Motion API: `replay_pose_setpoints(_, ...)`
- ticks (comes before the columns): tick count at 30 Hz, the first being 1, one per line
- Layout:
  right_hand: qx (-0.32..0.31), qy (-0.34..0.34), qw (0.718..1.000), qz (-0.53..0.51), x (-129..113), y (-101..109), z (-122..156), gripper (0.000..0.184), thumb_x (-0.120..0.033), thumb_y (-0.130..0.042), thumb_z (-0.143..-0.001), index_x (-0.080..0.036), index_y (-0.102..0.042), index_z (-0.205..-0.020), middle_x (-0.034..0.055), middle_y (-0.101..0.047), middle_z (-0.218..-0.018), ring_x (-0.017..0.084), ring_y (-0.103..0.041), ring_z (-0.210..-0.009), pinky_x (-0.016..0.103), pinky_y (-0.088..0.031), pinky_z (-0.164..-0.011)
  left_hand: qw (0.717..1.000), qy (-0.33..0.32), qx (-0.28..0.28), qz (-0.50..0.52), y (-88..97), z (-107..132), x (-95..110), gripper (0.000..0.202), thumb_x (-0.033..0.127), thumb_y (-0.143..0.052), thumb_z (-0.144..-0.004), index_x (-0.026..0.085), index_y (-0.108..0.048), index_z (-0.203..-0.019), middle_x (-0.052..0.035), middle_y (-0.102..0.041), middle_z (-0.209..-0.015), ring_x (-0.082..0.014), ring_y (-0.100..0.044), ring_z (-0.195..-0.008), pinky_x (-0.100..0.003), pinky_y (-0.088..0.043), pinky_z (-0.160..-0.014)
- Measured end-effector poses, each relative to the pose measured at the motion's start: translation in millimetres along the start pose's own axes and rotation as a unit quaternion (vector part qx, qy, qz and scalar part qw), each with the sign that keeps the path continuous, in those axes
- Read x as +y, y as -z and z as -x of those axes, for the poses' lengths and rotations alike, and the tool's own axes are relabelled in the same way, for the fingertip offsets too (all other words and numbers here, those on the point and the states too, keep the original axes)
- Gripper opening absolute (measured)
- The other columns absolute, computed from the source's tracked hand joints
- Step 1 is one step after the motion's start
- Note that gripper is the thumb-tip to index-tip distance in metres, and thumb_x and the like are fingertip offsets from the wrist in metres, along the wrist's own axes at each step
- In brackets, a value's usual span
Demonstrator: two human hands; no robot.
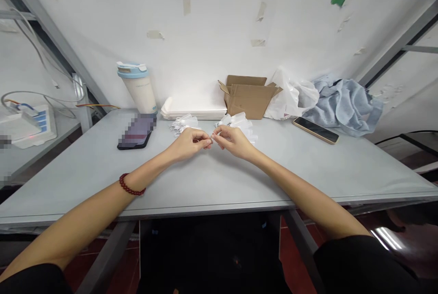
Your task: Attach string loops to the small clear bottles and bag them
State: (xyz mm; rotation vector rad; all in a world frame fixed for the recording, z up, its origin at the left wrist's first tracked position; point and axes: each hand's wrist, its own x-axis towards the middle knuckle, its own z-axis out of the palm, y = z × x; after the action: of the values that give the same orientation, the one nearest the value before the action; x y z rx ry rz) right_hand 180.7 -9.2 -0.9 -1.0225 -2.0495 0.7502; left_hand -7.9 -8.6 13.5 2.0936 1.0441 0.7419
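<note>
My left hand and my right hand meet above the middle of the grey table, fingertips almost touching. Both are closed in a pinch. Whatever sits between the fingertips is too small to make out. Behind my left hand lies a small heap of white, translucent pieces with thin white strands. A second heap of similar translucent pieces lies behind my right hand, which partly hides it.
At the back stand a cup with a blue lid, a stack of white trays, an open cardboard box, a white plastic bag and a light blue cloth. One phone lies left, another phone right.
</note>
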Motion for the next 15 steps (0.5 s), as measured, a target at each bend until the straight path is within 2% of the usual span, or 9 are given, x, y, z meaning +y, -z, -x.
replay_pose_setpoints(8, -0.005, -0.004, 1.0, 0.022, 0, -2, 0, 0.022, -0.037, -0.048, -0.089, -0.016, -0.056, -0.088, -0.0038, -0.055, -0.056, 0.01, -0.049, -0.051, 0.023, -0.037, -0.058, 1.0, 0.002, -0.014, -0.014, 3.9, -3, 0, 0.024, 0.033, -0.055, -0.077, 0.014, -0.069, -0.071, -0.0039, -0.069, -0.07, -0.0149, -0.059, -0.066, -0.025, -0.044, -0.062)
replay_pose_setpoints(12, 0.008, 0.013, 0.999, 0.043, 3, 3, -4, 0.028, -0.04, -0.047, -0.091, -0.015, -0.054, -0.1, 0.0026, -0.063, -0.078, 0.014, -0.057, -0.072, 0.026, -0.041, -0.067, 1.0, 0.02, -0.007, -0.021, 20.2, -7, -4, 0.024, 0.035, -0.058, -0.075, 0.014, -0.069, -0.071, -0.0044, -0.07, -0.072, -0.0156, -0.061, -0.068, -0.025, -0.046, -0.065)
replay_pose_setpoints(15, 0.056, 0.03, 0.993, 0.098, 10, 12, -8, 0.03, -0.039, -0.045, -0.091, -0.014, -0.052, -0.107, 0.0076, -0.063, -0.093, 0.017, -0.057, -0.086, 0.028, -0.042, -0.073, 0.998, 0.053, 0.02, -0.034, 39.6, -10, -9, 0.024, 0.037, -0.06, -0.072, 0.014, -0.07, -0.071, -0.0047, -0.07, -0.071, -0.0157, -0.06, -0.066, -0.025, -0.044, -0.061)
